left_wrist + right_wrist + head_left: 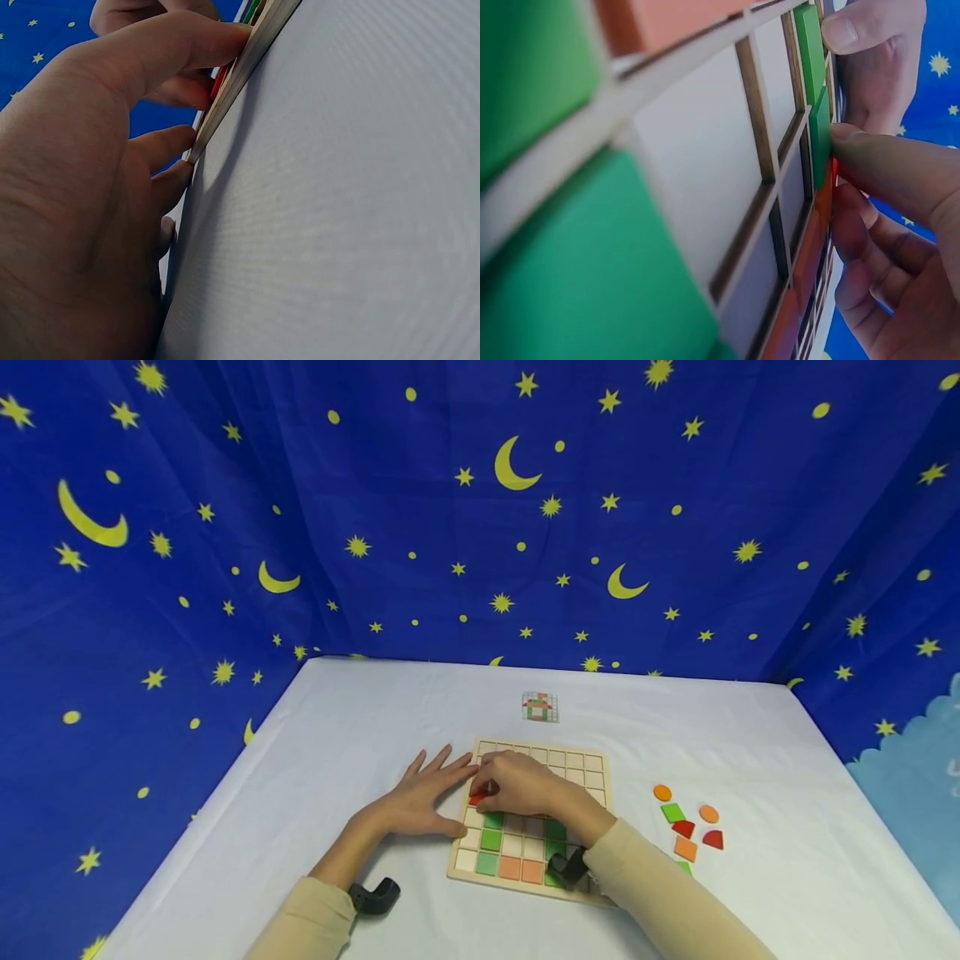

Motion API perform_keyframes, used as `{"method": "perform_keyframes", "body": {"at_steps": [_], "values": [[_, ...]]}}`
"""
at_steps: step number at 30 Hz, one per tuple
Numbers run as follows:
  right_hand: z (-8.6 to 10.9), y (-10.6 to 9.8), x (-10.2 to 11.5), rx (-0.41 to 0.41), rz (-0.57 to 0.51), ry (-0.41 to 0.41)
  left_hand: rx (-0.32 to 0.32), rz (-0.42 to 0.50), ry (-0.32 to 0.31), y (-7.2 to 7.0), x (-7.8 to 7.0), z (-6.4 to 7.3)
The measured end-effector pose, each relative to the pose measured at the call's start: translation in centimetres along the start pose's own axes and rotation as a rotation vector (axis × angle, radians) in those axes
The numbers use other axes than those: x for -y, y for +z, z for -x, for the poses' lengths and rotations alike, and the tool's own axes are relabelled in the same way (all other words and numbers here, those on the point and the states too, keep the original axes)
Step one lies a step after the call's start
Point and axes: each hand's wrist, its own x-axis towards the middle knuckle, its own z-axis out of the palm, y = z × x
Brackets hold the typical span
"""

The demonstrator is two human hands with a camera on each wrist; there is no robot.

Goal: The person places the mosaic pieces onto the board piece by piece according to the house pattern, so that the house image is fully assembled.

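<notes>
Straight-down reach to the left-hand cells of the board (576,760) is blocked by the right hand (517,783), pinching a red piece (477,797); its sleeve (652,881) and dark wrist camera (567,867) bar the lower right corner; the left hand (420,797), fingers spread, closes the left edge; the upper right cells lie open from above; a hand could pass over the bare white table (375,718) left of the card (540,707), or between the board's upper right edge and the loose pieces (685,847)
</notes>
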Motion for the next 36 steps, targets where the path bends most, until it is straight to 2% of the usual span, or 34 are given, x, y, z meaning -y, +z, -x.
{"method": "perform_keyframes", "body": {"at_steps": [4,13,28,36], "values": [[0.6,-0.3,-0.2,-0.013,0.020,0.020,-0.003,-0.005,0.006,0.0,0.0,0.0],[2.8,-0.8,-1.5,-0.051,-0.005,0.045,-0.008,-0.007,0.007,-0.1,-0.1,0.1],[8.3,-3.1,-3.9,-0.135,-0.105,0.144,-0.005,0.010,-0.002,0.0,-0.2,0.0],[11.0,-4.0,-5.3,-0.177,-0.092,0.180,-0.008,0.013,0.010,0.0,-0.2,-0.1]]}}
